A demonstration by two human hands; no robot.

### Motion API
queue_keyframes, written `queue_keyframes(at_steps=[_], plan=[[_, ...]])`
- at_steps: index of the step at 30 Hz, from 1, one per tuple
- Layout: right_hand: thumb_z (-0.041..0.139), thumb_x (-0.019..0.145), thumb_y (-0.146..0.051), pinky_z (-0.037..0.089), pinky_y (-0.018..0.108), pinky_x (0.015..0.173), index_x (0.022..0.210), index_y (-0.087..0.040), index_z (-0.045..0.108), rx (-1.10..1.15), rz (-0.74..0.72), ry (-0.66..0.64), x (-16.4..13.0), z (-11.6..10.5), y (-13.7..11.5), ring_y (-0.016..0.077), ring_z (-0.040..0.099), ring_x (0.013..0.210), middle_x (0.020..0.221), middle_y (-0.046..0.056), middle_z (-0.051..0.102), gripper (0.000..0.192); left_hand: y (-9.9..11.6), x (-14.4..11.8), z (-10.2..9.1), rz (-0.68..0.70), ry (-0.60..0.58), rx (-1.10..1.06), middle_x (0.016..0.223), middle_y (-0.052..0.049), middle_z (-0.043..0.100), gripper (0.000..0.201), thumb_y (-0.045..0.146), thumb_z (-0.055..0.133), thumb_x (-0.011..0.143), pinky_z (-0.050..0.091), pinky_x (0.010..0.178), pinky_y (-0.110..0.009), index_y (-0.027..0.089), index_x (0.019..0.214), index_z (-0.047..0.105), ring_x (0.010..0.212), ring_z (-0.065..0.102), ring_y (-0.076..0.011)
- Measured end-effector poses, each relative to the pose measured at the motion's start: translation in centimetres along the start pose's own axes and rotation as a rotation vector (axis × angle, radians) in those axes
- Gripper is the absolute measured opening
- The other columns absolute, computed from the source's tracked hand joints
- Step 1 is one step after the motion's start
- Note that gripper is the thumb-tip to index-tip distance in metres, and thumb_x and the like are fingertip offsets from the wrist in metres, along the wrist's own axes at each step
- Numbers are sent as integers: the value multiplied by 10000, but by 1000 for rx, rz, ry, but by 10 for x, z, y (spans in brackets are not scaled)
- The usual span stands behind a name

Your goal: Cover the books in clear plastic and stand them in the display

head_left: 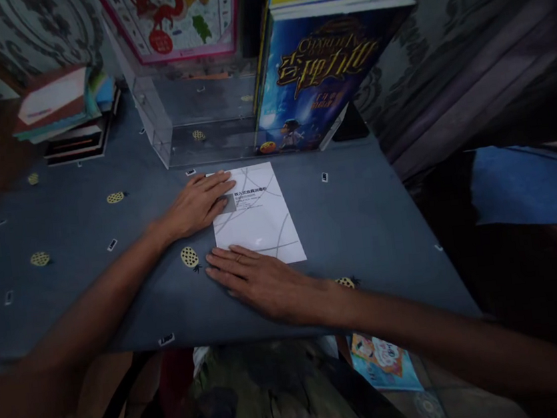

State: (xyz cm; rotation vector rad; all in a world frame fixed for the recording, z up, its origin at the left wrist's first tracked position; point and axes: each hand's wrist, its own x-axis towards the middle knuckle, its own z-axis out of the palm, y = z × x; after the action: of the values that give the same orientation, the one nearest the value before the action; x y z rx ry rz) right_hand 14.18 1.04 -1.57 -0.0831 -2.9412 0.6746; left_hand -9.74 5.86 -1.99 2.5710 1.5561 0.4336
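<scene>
- We observe one white printed paper item [273, 226], rectangular in outline; we cannot tell whether it is a single sheet or a thin booklet.
- We note a dark heading in Chinese characters, smaller lines of print beneath, and a grey block to their left.
- We record thin grey curved lines crossing the face and a faint sheen toward the lower part.
- We find it lying flat on the table [361, 226], print upward, its upper-left and lower-left areas partly covered.
</scene>
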Motion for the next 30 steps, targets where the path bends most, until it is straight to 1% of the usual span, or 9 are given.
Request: queue_keyframes(at_steps=[3, 6, 10, 13, 17, 21, 24, 27, 30], plan=[[446, 1057, -267, 253, 465, 1284, 1521, -60, 405, 2, 43, 30, -7, 5, -5, 244, 246, 1550, 1625, 186, 350, 509, 2, 0, -3, -4, -19, 8, 1550, -120, 498, 467, 333, 361, 1027, 319, 1191, -534, 188, 1441, 522, 1462, 426, -262], [474, 1050, -309, 299, 488, 1264, 1518, -79, 421, -5, 88, 74, -25, 6, -7, 255, 273, 1540, 1608, 187, 382, 524, 3, 0, -4, -12, -30, 17, 1553, -129, 492, 474, 339, 354, 1029, 308, 1200, -529, 170, 1437, 524, 1463, 424, -260], [479, 1040, -291, 370, 522, 1222, 1551, -116, 384, -39, 192, 168, -61, 3, -8, 270, 306, 1525, 1595, 190, 399, 548, 2, 0, -6, -13, -49, 15, 1560, -123, 485, 479, 340, 360, 1024, 297, 1206, -538, 177, 1445, 518, 1467, 420, -263], [466, 1038, -264, 392, 544, 1204, 1567, -143, 362, -95, 283, 217, -87, 1, -7, 283, 310, 1521, 1593, 189, 405, 553, 2, 0, -6, -12, -56, 9, 1570, -126, 470, 490, 350, 355, 1025, 293, 1210, -535, 171, 1456, 507, 1472, 411, -265], [470, 1031, -249, 402, 562, 1195, 1543, -158, 412, -156, 393, 269, -105, -1, -7, 310, 310, 1518, 1598, 193, 399, 523, 2, 0, -6, -12, -52, 2, 1571, -132, 466, 498, 358, 339, 1031, 294, 1209, -534, 164, 1459, 504, 1474, 403, -274], [505, 1016, -276, 416, 563, 1188, 1490, -167, 491, -126, 422, 285, -102, -5, -17, 323, 339, 1509, 1588, 181, 424, 487, 3, 1, -9, 18, -31, 3, 1544, -139, 491, 482, 349, 340, 1029, 335, 1177, -546, 177, 1438, 527, 1441, 427, -292], [540, 998, -276, 433, 531, 1184, 1420, -153, 566, -80, 362, 292, -91, -8, -29, 318, 378, 1493, 1559, 179, 472, 441, 10, 2, -13, 27, 11, 54, 1387, -167, 591, 454, 321, 339, 1022, 426, 1082, -545, 167, 1359, 602, 1273, 540, -310], [574, 986, -284, 424, 471, 1197, 1365, -140, 608, -7, 277, 257, -76, -13, -37, 289, 440, 1461, 1521, 182, 521, 407, 25, 4, -19, -9, 17, 140, 1167, -140, 642, 409, 274, 351, 1011, 501, 954, -491, 189, 1268, 657, 1058, 594, -280], [590, 986, -311, 395, 437, 1214, 1361, -142, 608, 98, 169, 208, -58, -19, -37, 254, 503, 1416, 1490, 170, 560, 412, 50, 8, -25, -75, -45, 204, 1093, -124, 632, 337, 290, 401, 1006, 537, 820, -413, 182, 1175, 672, 1001, 586, -270]])
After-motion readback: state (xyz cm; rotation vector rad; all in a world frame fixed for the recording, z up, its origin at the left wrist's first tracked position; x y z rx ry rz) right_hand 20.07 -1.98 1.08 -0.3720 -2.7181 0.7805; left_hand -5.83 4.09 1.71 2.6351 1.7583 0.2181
